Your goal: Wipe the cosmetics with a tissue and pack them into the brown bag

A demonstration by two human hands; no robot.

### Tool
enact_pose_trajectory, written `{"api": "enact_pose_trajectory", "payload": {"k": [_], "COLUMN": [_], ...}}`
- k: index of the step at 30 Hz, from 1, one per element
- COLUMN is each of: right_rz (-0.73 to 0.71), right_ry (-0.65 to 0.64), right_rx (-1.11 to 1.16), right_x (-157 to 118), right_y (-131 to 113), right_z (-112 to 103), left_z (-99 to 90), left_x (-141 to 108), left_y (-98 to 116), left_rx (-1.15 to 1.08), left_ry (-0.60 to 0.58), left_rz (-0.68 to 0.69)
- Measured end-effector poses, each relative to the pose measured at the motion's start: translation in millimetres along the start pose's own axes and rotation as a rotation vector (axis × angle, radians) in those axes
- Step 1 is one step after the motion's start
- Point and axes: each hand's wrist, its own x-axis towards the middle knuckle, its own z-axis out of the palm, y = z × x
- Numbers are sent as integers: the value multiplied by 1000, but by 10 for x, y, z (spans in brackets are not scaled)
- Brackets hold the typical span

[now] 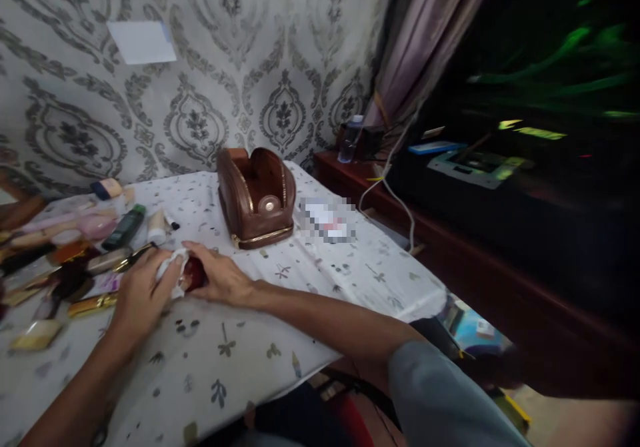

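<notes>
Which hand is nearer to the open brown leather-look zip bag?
Right: the right hand is on this side of the bag, to its left; the left hand is farther left.

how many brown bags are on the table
1: the brown bag, unzipped and upright, stands toward the wall, beyond the right hand. No other shows, though the cluttered left side is blurred.

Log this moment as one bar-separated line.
right hand: gripping dark red item | left hand: holding crumpled white material against it | brown bag: open, on patterned tablecloth | bottles and tubes: left of bag
</notes>
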Motion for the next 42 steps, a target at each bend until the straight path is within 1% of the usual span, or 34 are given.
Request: {"api": "enact_pose_trajectory", "payload": {"k": [2,4,6,8,9,12,15,17,20,22,24,28,30,33,35,37,38,40,42], "right_rz": [3,-2,-6,11,25,58,48,3,-99,-154,-177,-158,-135,-91,-40,37,78,136,172], "right_ry": [-9,-4,14,34,43,64,62,43,32,38,44,53,49,34,41,81,105,136,119], "right_rx": [45,87,124,146,151,141,116,96,59,39,32,35,44,80,130,223,298,497,704], "right_x": [-2,4,15,26,30,33,21,4,-20,-27,-27,-27,-32,-30,-11,27,50,95,124], "right_y": [17,50,87,112,119,120,107,96,94,106,122,123,107,101,132,182,205,227,198], "right_z": [3,12,25,37,40,41,37,42,73,102,125,124,104,78,76,88,97,108,103], "left_z": [-18,-2,33,68,82,101,85,56,-6,-43,-69,-84,-73,-25,22,64,79,94,92], "left_x": [41,39,4,-39,-56,-86,-85,-76,-67,-72,-85,-111,-122,-147,-169,-188,-195,-208,-221], "left_y": [-90,-209,-306,-339,-330,-256,-188,-158,-104,-57,-14,18,10,-7,-20,-35,-43,-56,-63], "left_rx": [-103,-197,-299,-357,-359,-302,-298,-274,-148,-64,2,107,165,240,267,277,278,276,265], "left_ry": [-62,-120,-127,-129,-131,-151,-160,-118,-38,-11,-3,15,20,15,10,10,21,64,133], "left_rz": [-138,-312,-454,-505,-497,-406,-324,-275,-173,-75,20,189,297,492,589,625,618,566,479]}}
